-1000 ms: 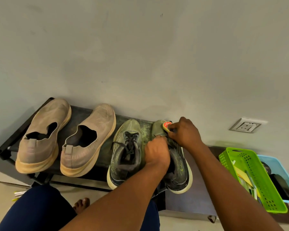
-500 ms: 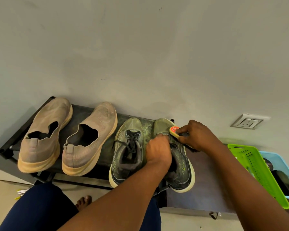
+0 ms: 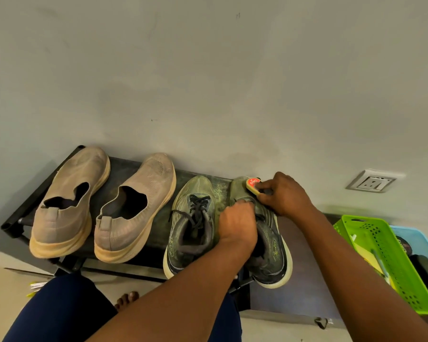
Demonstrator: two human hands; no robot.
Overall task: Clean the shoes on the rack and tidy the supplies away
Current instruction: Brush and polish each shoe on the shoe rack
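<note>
Currently the cleaning step sat on the rightmost shoe of the rack (image 3: pixel 134 166). Four shoes stood in a row on the top shelf, toes to the wall: two tan slip-ons (image 3: pixel 69 206) on the left side and two green lace-up trainers on the right side.

Right hand (image 3: pixel 286 195): fingers curled round a small shoe-polish sponge (image 3: pixel 253 185) with a red label, its pale edge pressed on the toe of the right-hand trainer (image 3: pixel 269 243). Left hand (image 3: pixel 237 224): curled over the tongue and collar of the same trainer, bracing it; exactly what the fingers pinched was hidden under the knuckles.

The other trainer (image 3: pixel 192 223) lay just beside, touching or nearly so, laces loose.

Supplies: a green basket (image 3: pixel 391 262) and a blue basket (image 3: pixel 423 243) stood to the right of the rack, with items inside too small to identify.

Risks, as judgement:
- The braced trainer overhung the shelf's front edge at the heel. A hard stroke toward the wall could tip or skid it if the left hand eased off.
- The sponge was held at its rear end only; a sideways drag over the toe could twist it out of the fingers, dropping it behind the rack.
- Strokes straying left could smear polish on the neighbouring trainer.
- Both slip-ons looked untouched, so much work remained.
</note>
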